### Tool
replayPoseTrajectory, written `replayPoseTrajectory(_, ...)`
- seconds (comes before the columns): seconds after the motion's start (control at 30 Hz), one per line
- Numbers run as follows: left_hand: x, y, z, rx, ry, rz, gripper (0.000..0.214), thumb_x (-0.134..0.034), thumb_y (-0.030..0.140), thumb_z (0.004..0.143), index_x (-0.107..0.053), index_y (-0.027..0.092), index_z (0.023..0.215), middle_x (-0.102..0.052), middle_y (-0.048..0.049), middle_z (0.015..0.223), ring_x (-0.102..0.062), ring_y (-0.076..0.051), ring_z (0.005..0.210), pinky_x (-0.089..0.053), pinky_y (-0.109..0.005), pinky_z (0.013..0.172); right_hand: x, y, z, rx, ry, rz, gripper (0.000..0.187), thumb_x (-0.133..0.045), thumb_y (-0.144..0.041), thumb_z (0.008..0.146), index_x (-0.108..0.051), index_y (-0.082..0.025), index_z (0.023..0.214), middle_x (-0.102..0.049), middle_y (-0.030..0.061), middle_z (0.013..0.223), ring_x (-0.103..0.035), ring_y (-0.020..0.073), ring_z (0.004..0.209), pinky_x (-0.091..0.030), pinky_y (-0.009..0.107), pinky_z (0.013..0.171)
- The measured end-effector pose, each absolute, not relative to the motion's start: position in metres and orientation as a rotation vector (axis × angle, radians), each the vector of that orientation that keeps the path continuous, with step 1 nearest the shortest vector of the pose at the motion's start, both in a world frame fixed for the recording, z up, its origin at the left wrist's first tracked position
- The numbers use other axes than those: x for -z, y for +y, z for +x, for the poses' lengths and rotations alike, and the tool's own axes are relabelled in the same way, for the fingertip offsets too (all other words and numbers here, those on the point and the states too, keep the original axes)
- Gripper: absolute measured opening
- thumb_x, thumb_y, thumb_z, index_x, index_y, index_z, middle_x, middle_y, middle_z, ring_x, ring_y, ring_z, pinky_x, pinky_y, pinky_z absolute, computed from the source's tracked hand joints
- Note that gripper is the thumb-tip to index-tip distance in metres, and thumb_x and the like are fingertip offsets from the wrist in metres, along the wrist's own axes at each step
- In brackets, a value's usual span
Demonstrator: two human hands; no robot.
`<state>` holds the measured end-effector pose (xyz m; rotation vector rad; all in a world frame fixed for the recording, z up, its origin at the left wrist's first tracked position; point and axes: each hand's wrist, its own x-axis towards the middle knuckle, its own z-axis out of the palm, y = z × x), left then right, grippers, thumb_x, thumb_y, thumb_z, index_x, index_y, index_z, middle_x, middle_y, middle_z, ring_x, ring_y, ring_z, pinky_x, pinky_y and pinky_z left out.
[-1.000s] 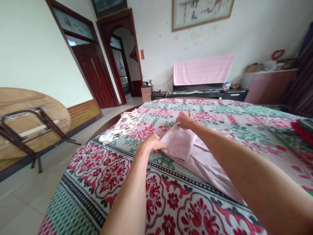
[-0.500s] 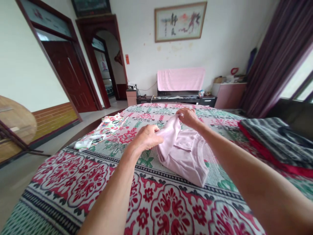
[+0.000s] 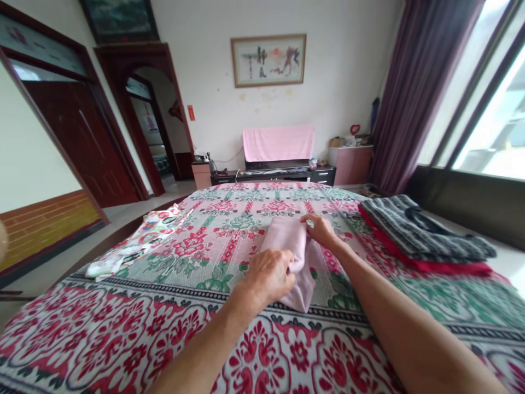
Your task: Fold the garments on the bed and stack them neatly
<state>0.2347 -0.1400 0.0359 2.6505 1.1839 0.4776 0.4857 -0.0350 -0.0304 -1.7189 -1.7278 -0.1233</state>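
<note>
A pale pink garment [image 3: 283, 234], folded into a narrow bundle, lies on the patterned cloth [image 3: 229, 232] that covers the table. My left hand [image 3: 268, 273] is closed on the garment's near left part, its fingers curled over the edge. At the far right corner of the top fold, my right hand [image 3: 322, 229] pinches the fabric between thumb and fingers. One part of the garment sticks out below and to the right of the folded layer. The tips of my left fingers are partly hidden by the fabric.
To the right lie a black-and-grey striped garment [image 3: 410, 230] and a red cloth [image 3: 443, 267] beneath it, stacked. A white garment with a colourful print [image 3: 143, 235] is spread near the table's left edge. Beyond the table, a pink towel [image 3: 279, 143] drapes over a low cabinet unit.
The upper layer of the pink garment has been turned over to the right, leaving it narrower. Both hands have come down with it, and the view has swung right.
</note>
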Motion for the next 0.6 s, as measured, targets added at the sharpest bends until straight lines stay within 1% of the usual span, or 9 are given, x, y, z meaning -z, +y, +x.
replayPoseTrajectory(0.23, -0.026, -0.145, 0.243, -0.39, 1.14, 2.746, 0.034, -0.051, 0.018, 0.076, -0.07, 0.019, 0.104, -0.071, -0.0111, 0.093, -0.065, -0.023, 0.084, -0.047, -0.033, 0.073, 0.037, -0.039, 0.488, 0.139, -1.705, -1.697, 0.029, -0.048, -0.009, 0.077, -0.066, -0.022, 0.095, -0.069, 0.003, 0.107, -0.062, 0.0176, 0.101, -0.043, 0.029, 0.093)
replayPoseTrajectory(0.37, -0.019, -0.146, 0.247, -0.378, 1.105, 2.771, 0.033, -0.052, 0.021, 0.077, -0.07, 0.018, 0.104, -0.071, -0.0114, 0.095, -0.065, -0.023, 0.087, -0.048, -0.032, 0.076, 0.043, -0.04, 0.493, 0.133, -1.683, -1.686, 0.029, -0.048, -0.007, 0.076, -0.066, -0.022, 0.093, -0.069, 0.0028, 0.107, -0.063, 0.0174, 0.1, -0.044, 0.028, 0.093)
replayPoseTrajectory(0.6, -0.009, -0.149, 0.251, -0.321, 1.012, 2.82, 0.029, -0.052, 0.024, 0.079, -0.071, 0.019, 0.101, -0.072, -0.0097, 0.093, -0.066, -0.023, 0.084, -0.05, -0.034, 0.075, 0.051, -0.039, 0.499, 0.144, -1.672, -1.698, 0.028, -0.05, -0.006, 0.073, -0.067, -0.023, 0.086, -0.07, 0.0027, 0.101, -0.064, 0.0183, 0.096, -0.045, 0.028, 0.092)
